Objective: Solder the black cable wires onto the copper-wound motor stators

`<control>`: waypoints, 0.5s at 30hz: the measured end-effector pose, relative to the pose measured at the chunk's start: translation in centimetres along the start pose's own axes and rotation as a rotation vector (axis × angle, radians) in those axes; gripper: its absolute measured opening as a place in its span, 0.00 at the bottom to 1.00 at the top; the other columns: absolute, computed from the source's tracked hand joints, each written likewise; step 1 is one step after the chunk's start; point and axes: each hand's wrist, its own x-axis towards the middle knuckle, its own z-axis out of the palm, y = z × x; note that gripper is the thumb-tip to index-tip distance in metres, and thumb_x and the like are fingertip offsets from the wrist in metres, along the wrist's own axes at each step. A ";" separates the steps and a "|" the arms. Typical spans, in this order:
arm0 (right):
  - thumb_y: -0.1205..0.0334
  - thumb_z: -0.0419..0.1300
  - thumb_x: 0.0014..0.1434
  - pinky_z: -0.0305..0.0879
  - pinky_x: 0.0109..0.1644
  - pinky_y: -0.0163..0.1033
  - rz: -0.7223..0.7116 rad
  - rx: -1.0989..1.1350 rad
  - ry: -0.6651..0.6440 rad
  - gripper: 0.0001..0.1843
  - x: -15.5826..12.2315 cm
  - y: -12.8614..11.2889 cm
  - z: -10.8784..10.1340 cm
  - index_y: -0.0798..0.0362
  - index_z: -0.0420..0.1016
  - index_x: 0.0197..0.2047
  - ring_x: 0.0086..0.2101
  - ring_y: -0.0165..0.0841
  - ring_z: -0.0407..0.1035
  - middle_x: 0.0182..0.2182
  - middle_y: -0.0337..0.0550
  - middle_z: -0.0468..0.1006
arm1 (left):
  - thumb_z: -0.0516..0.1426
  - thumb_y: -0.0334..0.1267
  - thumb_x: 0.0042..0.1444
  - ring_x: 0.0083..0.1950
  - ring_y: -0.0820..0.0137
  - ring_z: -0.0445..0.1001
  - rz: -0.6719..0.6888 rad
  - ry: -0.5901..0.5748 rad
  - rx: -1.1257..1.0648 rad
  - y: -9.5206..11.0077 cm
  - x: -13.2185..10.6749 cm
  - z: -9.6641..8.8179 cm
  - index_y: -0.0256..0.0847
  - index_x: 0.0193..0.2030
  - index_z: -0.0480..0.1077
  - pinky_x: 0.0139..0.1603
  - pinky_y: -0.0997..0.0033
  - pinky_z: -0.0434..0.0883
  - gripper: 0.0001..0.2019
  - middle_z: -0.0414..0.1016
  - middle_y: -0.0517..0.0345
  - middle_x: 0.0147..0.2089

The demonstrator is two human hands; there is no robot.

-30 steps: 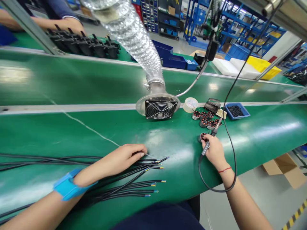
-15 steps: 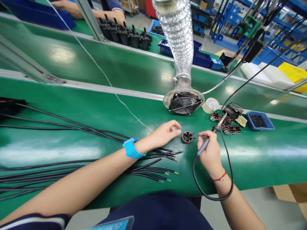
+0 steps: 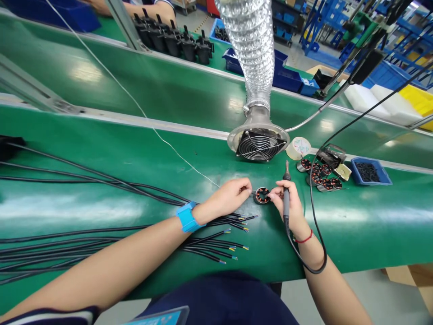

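Note:
A small motor stator (image 3: 261, 200) with copper windings sits on the green bench between my hands. My left hand (image 3: 233, 194) is just left of it, thumb and fingers pinched on a thin solder wire (image 3: 186, 161) that comes down from the upper left; a short end pokes out toward the stator. In my right hand (image 3: 290, 205) is a soldering iron (image 3: 286, 198), its tip pointing up and away from me. The thumb and fingertips of that hand reach the stator's right edge. Whether they pinch one of its leads is too small to tell.
Black cables (image 3: 209, 243) with stripped coloured ends lie at left. A fume extractor (image 3: 259, 142) hangs just beyond the stator. At right are more stators (image 3: 316, 178), an iron stand (image 3: 331, 155) and a blue bin (image 3: 371, 178). The iron's cord loops by my right forearm.
My right hand has moved left to the stator, and the iron has swung from a rightward slant to nearly upright. My left fingers have closed together beside the stator.

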 end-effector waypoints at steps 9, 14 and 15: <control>0.62 0.64 0.62 0.68 0.40 0.39 -0.001 -0.062 0.071 0.21 -0.1 0.1 -0.4 0.44 0.62 0.55 0.33 0.30 0.71 0.34 0.34 0.74 | 0.50 0.45 0.62 0.34 0.70 0.65 -0.041 -0.056 -0.073 -1.0 0.3 0.0 0.40 0.30 0.65 0.37 0.69 0.61 0.13 0.68 0.61 0.31; 0.57 0.59 0.67 0.71 0.45 0.42 0.034 -0.008 0.075 0.15 0.7 -0.2 -0.7 0.45 0.62 0.55 0.38 0.32 0.74 0.39 0.40 0.79 | 0.48 0.40 0.59 0.33 0.70 0.67 -0.089 -0.112 -0.155 -1.0 0.7 0.0 0.40 0.29 0.67 0.37 0.70 0.62 0.11 0.68 0.61 0.29; 0.56 0.59 0.68 0.72 0.44 0.42 0.045 0.014 0.058 0.14 0.9 -0.2 -0.6 0.46 0.62 0.54 0.36 0.32 0.74 0.38 0.40 0.79 | 0.48 0.38 0.57 0.32 0.71 0.67 -0.106 -0.132 -0.179 -1.0 0.8 -0.1 0.40 0.29 0.67 0.36 0.70 0.63 0.10 0.68 0.61 0.28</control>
